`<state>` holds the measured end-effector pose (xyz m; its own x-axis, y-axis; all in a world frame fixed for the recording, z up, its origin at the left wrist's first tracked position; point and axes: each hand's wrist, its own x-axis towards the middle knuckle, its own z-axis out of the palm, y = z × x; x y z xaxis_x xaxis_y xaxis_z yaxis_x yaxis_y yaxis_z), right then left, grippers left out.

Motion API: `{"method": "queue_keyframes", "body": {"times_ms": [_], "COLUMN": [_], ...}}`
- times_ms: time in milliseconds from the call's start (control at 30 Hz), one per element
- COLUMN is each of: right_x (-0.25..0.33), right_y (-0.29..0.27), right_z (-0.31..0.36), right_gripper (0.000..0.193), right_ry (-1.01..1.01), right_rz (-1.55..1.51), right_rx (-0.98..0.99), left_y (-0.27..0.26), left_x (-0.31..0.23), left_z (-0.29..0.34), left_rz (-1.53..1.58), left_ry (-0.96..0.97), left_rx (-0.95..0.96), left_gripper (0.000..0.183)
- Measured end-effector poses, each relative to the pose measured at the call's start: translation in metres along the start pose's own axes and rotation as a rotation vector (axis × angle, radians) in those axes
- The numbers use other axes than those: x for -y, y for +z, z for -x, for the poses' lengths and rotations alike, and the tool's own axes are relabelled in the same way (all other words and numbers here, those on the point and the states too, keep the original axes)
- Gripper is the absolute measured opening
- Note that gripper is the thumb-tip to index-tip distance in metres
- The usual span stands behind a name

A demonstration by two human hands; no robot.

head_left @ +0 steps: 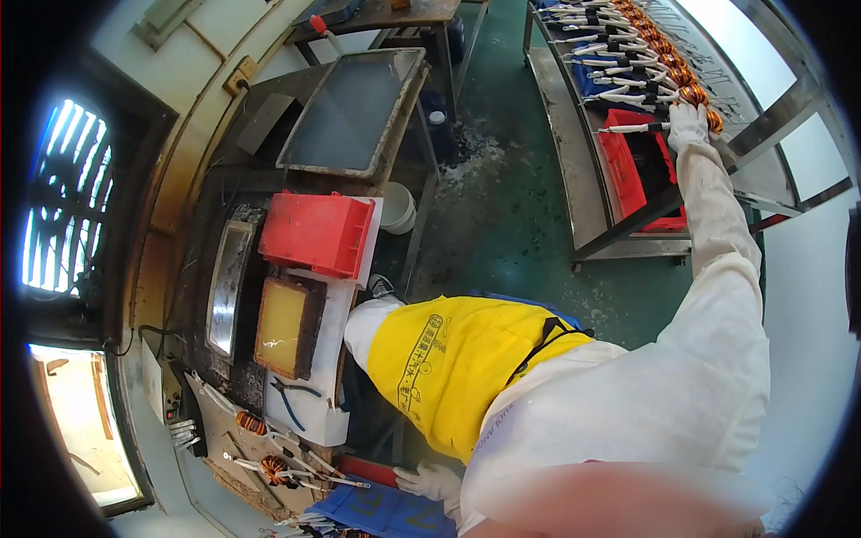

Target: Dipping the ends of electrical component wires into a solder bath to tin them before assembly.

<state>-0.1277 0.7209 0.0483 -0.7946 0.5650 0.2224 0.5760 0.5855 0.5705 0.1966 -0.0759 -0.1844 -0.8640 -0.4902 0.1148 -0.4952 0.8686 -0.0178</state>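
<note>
My right hand (689, 125), in a white glove, reaches far out to the rack at the upper right. Its fingers are closed round a copper-wound ring coil (715, 120), and a white lead with a black sleeve (633, 128) sticks out beside the hand. A row of similar coils (659, 45) with white leads lies on the same shelf. Low in the picture, my gloved left hand (430, 482) hangs with its fingers loosely apart, holding nothing visible. Next to it are a blue bin (381, 509) and a red edge (368, 470).
On the bench at left are an upturned red bin (314, 233), a square pot of yellowish material (285, 327), a metal-rimmed trough (230, 282), blue-handled pliers (291, 403) and two coils (273, 468). A red crate (623, 166) sits beneath my right arm. A white bucket (397, 208) stands beside the bench.
</note>
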Motion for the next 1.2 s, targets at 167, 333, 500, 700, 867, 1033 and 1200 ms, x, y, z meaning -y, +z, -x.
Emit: {"method": "queue_keyframes", "body": {"times_ms": [167, 333, 500, 700, 867, 1033, 1200], "right_x": [0.0, -0.005, -0.008, -0.015, -0.006, -0.001, 0.003], "right_y": [-0.007, -0.013, -0.019, -0.005, -0.002, 0.006, 0.009], "right_z": [-0.008, 0.002, 0.002, -0.008, -0.041, -0.038, -0.035], "right_gripper": [0.036, 0.039, 0.039, 0.046, 0.048, 0.042, 0.049], "right_ry": [-0.014, -0.085, -0.072, 0.115, 0.093, 0.08, 0.107], "right_rz": [-0.153, -0.222, -0.273, -0.648, -0.62, -0.501, -0.316], "right_rx": [0.06, 0.09, 0.122, -0.092, -0.084, -0.061, -0.084], "left_y": [0.008, 0.003, -0.001, 0.001, 0.008, 0.002, 0.0], "left_x": [0.006, 0.002, 0.0, 0.001, 0.01, 0.0, -0.002], "left_z": [0.005, 0.004, 0.002, 0.002, 0.006, -0.001, -0.001], "left_rz": [0.012, 0.049, 0.02, 0.001, -0.001, -0.017, -0.009], "left_ry": [-0.004, 0.008, -0.02, -0.002, -0.009, -0.071, -0.057], "left_rx": [-0.03, -0.05, 0.016, 0.017, -0.015, 0.084, 0.066], "left_gripper": [0.012, 0.014, 0.013, 0.011, 0.011, 0.01, 0.011]}}
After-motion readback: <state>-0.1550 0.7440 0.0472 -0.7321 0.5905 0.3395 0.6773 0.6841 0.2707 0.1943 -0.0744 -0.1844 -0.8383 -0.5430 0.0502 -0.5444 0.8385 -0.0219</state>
